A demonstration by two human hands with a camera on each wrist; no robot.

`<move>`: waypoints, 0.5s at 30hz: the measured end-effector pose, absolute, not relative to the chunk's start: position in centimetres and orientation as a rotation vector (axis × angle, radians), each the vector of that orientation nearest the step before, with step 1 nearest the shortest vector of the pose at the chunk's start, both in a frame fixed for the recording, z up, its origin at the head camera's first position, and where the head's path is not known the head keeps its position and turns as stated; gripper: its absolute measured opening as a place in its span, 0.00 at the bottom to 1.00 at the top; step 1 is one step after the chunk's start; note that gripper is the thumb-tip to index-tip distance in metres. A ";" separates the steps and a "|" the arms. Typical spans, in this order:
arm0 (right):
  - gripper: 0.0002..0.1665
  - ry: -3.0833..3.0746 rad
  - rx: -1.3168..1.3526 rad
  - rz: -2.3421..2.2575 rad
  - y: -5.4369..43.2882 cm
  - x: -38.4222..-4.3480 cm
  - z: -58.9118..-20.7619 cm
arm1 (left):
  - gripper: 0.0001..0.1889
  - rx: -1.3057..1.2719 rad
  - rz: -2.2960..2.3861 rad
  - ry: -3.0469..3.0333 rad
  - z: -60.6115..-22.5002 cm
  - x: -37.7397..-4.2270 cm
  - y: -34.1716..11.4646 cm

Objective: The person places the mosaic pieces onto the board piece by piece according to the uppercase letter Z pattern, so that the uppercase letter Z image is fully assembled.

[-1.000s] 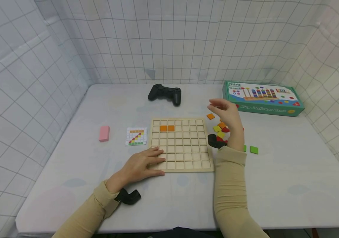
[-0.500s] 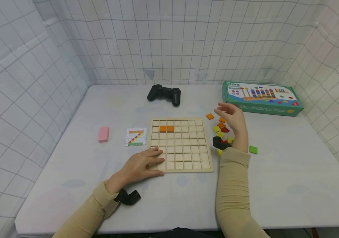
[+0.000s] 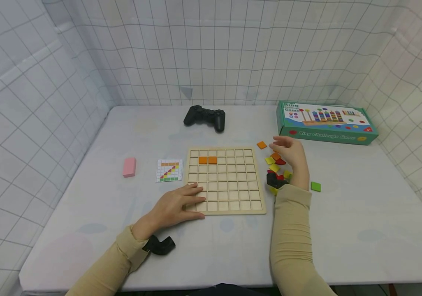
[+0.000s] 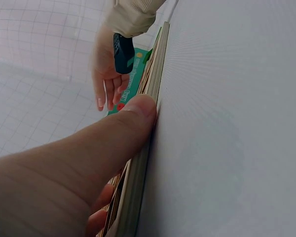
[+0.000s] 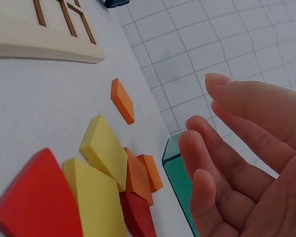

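Observation:
My left hand (image 3: 175, 205) rests on the lower left corner of a wooden grid board (image 3: 229, 212), fingers spread over its cells. In the left wrist view its thumb (image 4: 133, 116) lies against the board's side edge. Two orange tiles (image 3: 208, 160) sit side by side in the board's upper left cells. My right hand (image 3: 293, 155) hovers over a loose pile to the board's right, its fingers loosely bent and holding nothing in the right wrist view. Below it lie yellow tiles (image 5: 106, 153), red pieces (image 5: 39, 197) and orange tiles (image 5: 122, 101); the hand and wrist hide part of the pile.
A pattern card (image 3: 169, 170) lies left of the board, with a pink block (image 3: 129, 167) farther left. Behind the board is a black game controller (image 3: 204, 117). A green game box (image 3: 329, 123) stands at the back right. One green tile (image 3: 316, 186) lies right of my right wrist.
My right hand has moved right and then toward me, coming lower over the loose tiles. The left hand and the board have stayed put.

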State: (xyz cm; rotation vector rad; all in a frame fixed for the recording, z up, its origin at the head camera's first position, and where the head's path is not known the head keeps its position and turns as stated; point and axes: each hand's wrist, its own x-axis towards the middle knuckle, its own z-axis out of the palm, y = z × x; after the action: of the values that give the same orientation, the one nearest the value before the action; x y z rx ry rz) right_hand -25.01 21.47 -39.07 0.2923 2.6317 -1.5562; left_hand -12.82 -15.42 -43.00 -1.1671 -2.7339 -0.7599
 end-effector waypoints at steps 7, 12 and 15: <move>0.29 2.586 0.301 -1.513 21.9 -24.8 -39.3 | 0.27 -1.165 -0.748 -2.736 -43.0 -12.8 -15.4; 0.28 2.576 0.287 -1.489 22.3 -24.6 -39.4 | 0.27 -1.164 -0.746 -2.735 -43.0 -12.8 -15.4; 0.27 2.566 0.293 -1.478 22.6 -24.5 -39.4 | 0.27 -1.164 -0.749 -2.733 -43.0 -12.8 -15.4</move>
State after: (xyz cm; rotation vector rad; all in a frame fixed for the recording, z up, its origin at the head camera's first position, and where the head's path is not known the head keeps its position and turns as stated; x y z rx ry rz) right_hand -24.47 22.57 -39.36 0.2933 2.5659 -1.4781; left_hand -12.78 -15.43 -42.99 -1.1639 -2.7325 -0.7488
